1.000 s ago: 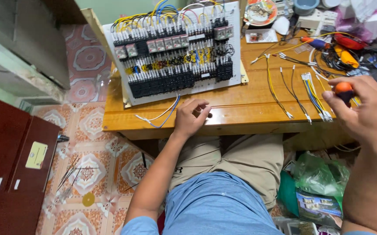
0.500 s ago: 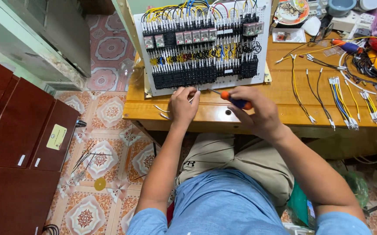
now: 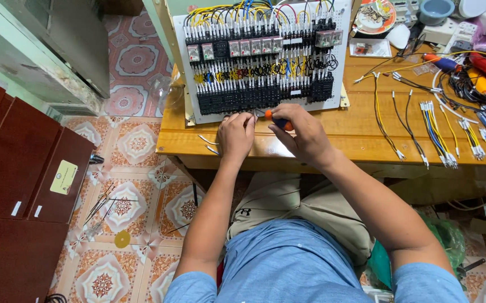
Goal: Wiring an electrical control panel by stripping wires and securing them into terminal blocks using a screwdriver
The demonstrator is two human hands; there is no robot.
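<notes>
Right hand [image 3: 305, 134]: moved in from the table's right side, fingers now closed around orange-handled screwdriver [image 3: 279, 120], tip at white wired relay panel [image 3: 262, 59]. Left hand [image 3: 236, 134]: fingers curled at panel's lower edge, pinching something too small to tell.

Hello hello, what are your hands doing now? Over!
Right hand grips orange-handled screwdriver, tip at wiring panel bottom edge. Left hand beside it, fingers at same edge. Loose wires on wooden table, nothing blocking.
</notes>
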